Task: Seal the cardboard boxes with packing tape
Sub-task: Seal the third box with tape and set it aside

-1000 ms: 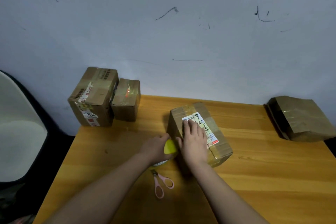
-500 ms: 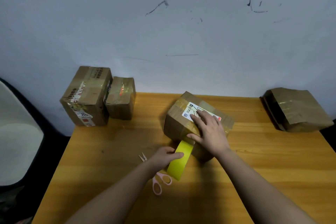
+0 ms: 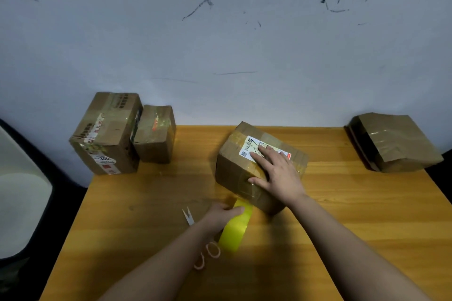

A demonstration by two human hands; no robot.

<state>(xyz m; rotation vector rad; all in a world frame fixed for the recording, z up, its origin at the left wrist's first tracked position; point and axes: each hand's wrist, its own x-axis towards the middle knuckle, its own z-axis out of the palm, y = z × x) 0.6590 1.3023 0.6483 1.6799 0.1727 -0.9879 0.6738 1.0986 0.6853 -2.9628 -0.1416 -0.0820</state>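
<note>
We press our flat right hand (image 3: 276, 176) on the box (image 3: 259, 168) while our left hand (image 3: 220, 215) grips the tape (image 3: 236, 227), its strip drawn but uncut; scissors (image 3: 195, 234) wait.

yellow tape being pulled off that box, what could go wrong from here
1. The yellow packing tape roll is drawn back from the labelled cardboard box by the left hand; the stretched strip could twist or stick to itself.
2. Only the flat right hand presses the box, which sits angled on the wooden table; it might slide or turn.
3. The pink-handled scissors lie open-bladed under the left forearm, which could brush them.
</note>
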